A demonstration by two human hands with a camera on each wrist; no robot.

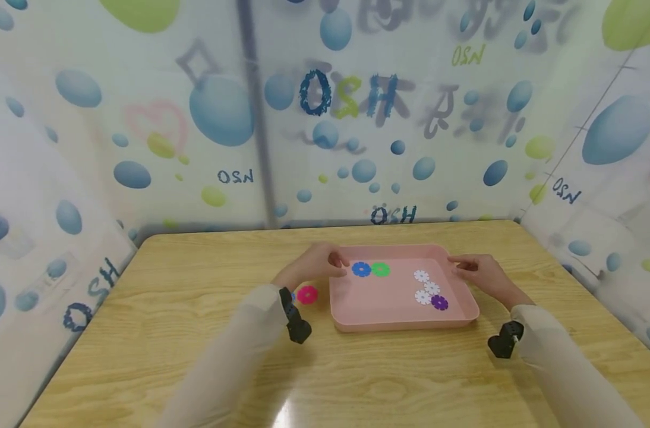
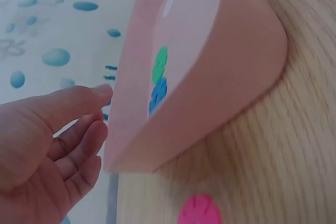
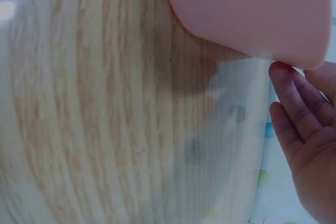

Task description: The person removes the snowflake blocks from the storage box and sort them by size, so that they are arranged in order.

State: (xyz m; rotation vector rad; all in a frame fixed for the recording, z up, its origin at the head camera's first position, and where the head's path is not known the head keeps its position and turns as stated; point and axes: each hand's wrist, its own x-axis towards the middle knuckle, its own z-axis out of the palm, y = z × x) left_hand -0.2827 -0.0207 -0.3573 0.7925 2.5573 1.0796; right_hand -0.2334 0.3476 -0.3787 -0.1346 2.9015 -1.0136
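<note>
A shallow pink tray [image 1: 378, 326] lies on the wooden table between the two hands. Inside, at its back left, are a blue flower-shaped disc [image 1: 361, 269] and a green one [image 1: 381, 269]. Three white discs [image 1: 422, 296] and a purple disc [image 1: 439, 302] sit toward its right side. My left hand [image 1: 319, 260] is at the tray's back left corner, thumb and fingers loosely bent beside the rim [image 2: 123, 72]. At the right end, my right hand [image 1: 482, 272] holds the rim, its fingertips [image 3: 282, 72] against the outer wall and the thumb partly hidden behind it.
Left of the tray, a bright pink disc [image 1: 307, 295] lies on the table [image 1: 196, 279], with a bit of a blue one [image 1: 293, 296] showing by the left wrist. Behind the table hangs a patterned curtain [image 1: 325, 160]. Each wrist carries a black camera mount [image 1: 298, 327].
</note>
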